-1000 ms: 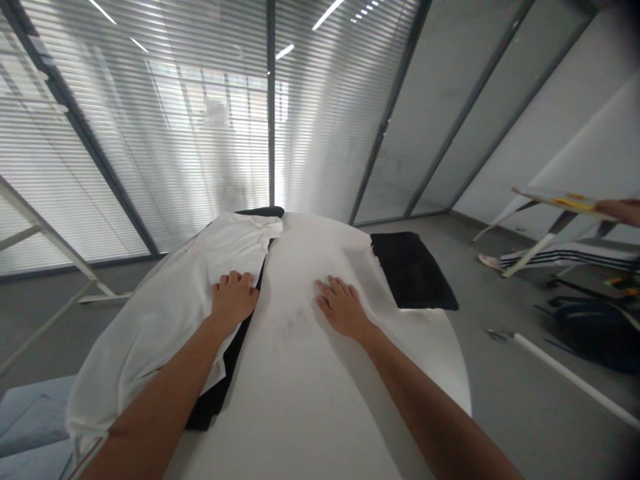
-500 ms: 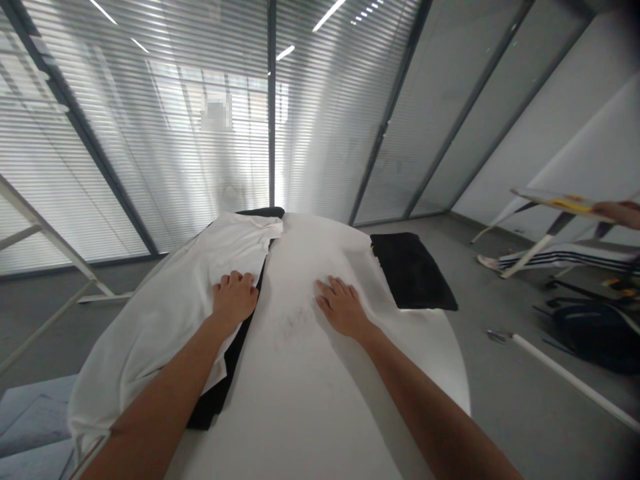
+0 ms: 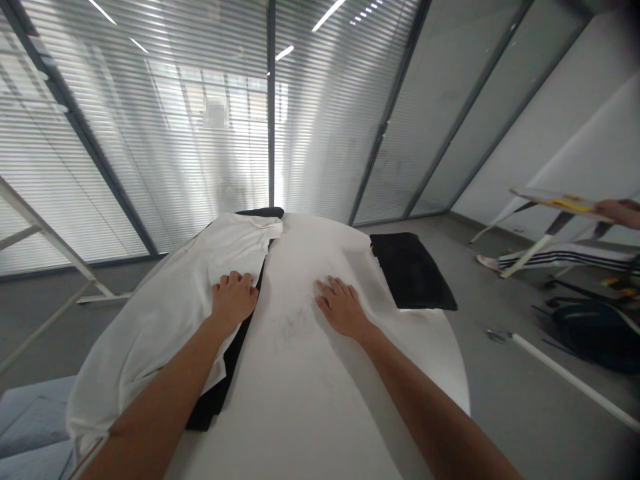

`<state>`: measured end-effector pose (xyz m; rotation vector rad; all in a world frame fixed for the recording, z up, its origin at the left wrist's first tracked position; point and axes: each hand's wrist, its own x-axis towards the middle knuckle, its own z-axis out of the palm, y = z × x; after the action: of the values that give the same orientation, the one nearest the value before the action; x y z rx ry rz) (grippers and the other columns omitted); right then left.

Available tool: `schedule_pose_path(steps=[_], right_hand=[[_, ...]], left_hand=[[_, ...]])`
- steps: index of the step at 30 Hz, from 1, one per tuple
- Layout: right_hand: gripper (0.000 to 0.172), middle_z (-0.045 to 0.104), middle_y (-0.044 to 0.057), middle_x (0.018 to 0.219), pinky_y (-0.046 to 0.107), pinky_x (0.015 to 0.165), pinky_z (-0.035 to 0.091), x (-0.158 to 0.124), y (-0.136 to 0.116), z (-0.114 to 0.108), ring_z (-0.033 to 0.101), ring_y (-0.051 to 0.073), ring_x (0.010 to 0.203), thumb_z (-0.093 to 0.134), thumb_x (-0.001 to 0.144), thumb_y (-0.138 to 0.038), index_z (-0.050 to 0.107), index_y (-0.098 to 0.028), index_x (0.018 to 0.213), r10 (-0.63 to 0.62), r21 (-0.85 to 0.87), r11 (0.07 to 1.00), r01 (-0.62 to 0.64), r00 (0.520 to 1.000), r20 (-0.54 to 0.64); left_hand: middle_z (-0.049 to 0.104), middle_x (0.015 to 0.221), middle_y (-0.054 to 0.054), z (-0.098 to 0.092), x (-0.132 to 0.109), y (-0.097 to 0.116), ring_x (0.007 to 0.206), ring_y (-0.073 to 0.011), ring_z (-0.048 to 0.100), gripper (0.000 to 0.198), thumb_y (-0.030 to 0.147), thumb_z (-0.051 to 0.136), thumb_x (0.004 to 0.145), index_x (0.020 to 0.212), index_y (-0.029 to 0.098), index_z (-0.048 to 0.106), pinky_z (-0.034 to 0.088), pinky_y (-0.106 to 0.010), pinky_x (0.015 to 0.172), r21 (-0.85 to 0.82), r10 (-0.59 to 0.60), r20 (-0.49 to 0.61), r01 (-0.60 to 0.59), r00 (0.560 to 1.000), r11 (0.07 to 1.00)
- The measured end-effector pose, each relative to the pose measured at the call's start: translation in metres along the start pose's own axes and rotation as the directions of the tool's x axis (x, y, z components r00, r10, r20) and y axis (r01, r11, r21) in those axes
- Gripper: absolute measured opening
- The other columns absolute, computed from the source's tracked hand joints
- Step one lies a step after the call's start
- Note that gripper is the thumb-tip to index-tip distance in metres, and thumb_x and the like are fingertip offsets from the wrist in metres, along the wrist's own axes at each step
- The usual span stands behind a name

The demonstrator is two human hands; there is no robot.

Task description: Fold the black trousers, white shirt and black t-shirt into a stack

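Note:
My left hand [image 3: 234, 297] rests flat on a white cloth [image 3: 190, 267], near its right edge, fingers slightly bent and gripping nothing. The cloth is spread over the left side of a white table [image 3: 280, 387] and looks like a garment, with a few wrinkles. Black fabric [image 3: 220, 393] shows from under its right edge. On the bare white tabletop lies my right hand [image 3: 343, 307], palm down with the fingers a little apart. To the right of that hand, a folded black cloth [image 3: 413, 270] lies at the table's right edge.
Blinds behind glass panels [image 3: 320, 133] stand beyond the table. At right, another person's hand [image 3: 620, 212] is at a second table [image 3: 530, 195], with a dark bag [image 3: 595, 333] on the floor. A white pole [image 3: 570, 377] is at lower right; a metal frame [image 3: 55, 247] stands left.

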<state>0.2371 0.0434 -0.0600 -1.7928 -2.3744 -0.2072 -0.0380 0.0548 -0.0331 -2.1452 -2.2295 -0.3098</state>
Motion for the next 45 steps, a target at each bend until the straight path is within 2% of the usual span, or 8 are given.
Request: schedule_pose_path(steps=[35, 41, 45], right_hand=[[0.050, 0.038, 0.010, 0.153, 0.046, 0.109, 0.026, 0.000, 0.000, 0.000, 0.034, 0.028, 0.139, 0.027, 0.101, -0.045, 0.042, -0.028, 0.146, 0.004, -0.032, 0.999, -0.004, 1.000, 0.018], [0.050, 0.039, 0.010, 0.152, 0.046, 0.109, 0.027, 0.000, 0.001, 0.000, 0.033, 0.028, 0.139, 0.028, 0.101, -0.045, 0.042, -0.027, 0.146, -0.006, -0.015, 1.000, 0.006, 1.000, 0.013], [0.051, 0.040, 0.011, 0.151, 0.045, 0.108, 0.028, 0.000, 0.001, 0.000, 0.034, 0.028, 0.139, 0.028, 0.101, -0.045, 0.042, -0.027, 0.146, -0.008, -0.021, 1.000, 0.008, 1.000, 0.014]], left_hand=[[0.057, 0.120, -0.014, 0.002, 0.001, -0.001, 0.110, -0.0318, 0.051, 0.038, 0.033, 0.042, 0.088, 0.119, 0.023, 0.062, 0.041, -0.047, 0.089, -0.008, -0.001, -0.006, 0.000, 1.000, 1.000], [0.060, 0.118, -0.013, -0.001, 0.009, -0.013, 0.110, -0.0304, 0.054, 0.037, 0.032, 0.041, 0.088, 0.115, 0.023, 0.064, 0.042, -0.046, 0.092, -0.103, -0.019, 0.014, 0.021, 1.000, 0.994], [0.061, 0.114, -0.016, -0.012, 0.016, -0.032, 0.107, -0.0313, 0.058, 0.040, 0.034, 0.041, 0.087, 0.116, 0.020, 0.064, 0.044, -0.046, 0.091, -0.108, -0.131, 0.006, 0.131, 0.991, 0.986]])
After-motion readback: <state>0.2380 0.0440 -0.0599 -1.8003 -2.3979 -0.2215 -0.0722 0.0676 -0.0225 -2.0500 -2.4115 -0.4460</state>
